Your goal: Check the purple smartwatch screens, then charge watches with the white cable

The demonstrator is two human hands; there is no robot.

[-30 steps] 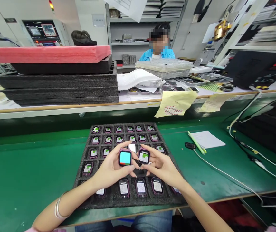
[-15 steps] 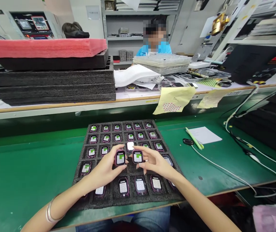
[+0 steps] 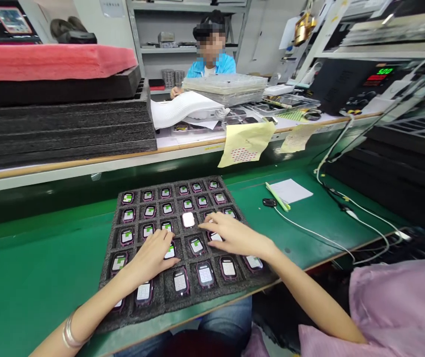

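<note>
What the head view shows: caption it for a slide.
Left hand and right hand over a black foam tray of watch-like devices, many lit, on a green workbench.

Grey metal shelving [image 3: 171,50] and pale wall [image 3: 110,37] beyond a green workbench [image 3: 44,263].

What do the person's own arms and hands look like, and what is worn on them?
The left hand and right hand are ungloved, with bare forearms. The left wrist wears a silver-coloured, banded bracelet. A loose mauve-pink sleeve covers the upper right arm; no left sleeve is in view.
</note>
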